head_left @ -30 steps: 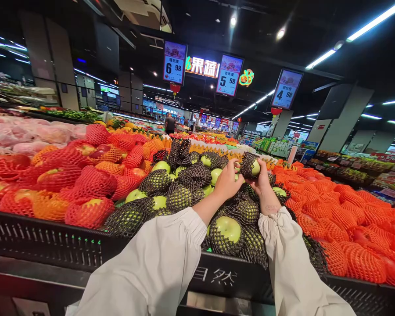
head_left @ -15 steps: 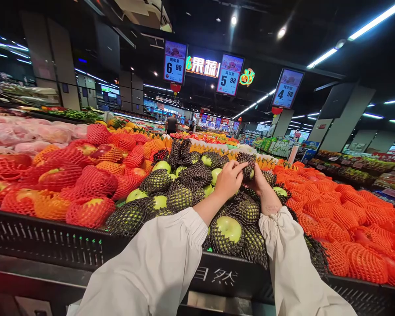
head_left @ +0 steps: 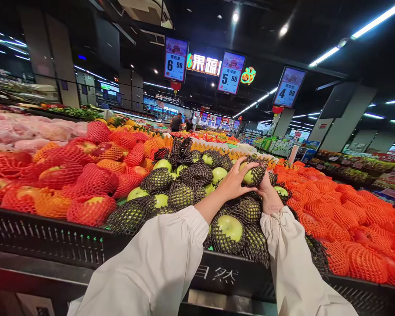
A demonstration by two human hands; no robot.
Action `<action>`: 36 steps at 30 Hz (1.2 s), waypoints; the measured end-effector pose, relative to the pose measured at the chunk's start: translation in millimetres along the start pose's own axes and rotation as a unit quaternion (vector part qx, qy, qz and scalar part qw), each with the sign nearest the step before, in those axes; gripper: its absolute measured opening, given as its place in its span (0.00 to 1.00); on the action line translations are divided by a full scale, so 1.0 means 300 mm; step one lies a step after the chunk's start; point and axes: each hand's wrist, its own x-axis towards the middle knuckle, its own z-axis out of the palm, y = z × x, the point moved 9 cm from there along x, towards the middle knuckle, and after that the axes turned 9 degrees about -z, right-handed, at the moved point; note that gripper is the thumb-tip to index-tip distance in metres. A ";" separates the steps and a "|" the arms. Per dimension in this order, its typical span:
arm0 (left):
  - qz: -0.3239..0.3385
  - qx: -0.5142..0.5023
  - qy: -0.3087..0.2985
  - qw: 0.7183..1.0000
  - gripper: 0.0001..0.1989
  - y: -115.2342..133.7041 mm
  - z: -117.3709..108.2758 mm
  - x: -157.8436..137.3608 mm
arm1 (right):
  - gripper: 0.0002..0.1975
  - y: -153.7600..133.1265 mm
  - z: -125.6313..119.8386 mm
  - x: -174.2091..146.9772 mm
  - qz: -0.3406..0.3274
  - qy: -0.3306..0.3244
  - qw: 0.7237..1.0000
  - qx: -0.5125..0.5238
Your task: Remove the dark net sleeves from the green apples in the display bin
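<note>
A green apple in a black foam net is held between my two hands above the pile. My left hand grips its left side, with the fingers over the top and the thumb beneath. Against its right side is my right hand, its fingers mostly hidden behind the fruit. More netted green apples lie heaped below and to the left of my hands, several with bare green skin showing at the net's opening.
Red apples in pink and orange nets fill the left side. Fruit in orange nets lies at the right. A black slatted crate edge runs along the front. Price screens hang overhead, and people stand far back.
The apple between my hands has turned, so more green skin shows. My left hand has opened wider round it, with the thumb now spread underneath.
</note>
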 end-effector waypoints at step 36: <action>-0.303 0.117 0.132 0.937 0.19 -0.115 -0.119 -0.016 | 0.42 -0.012 -0.178 0.035 -0.110 0.103 0.901 -0.407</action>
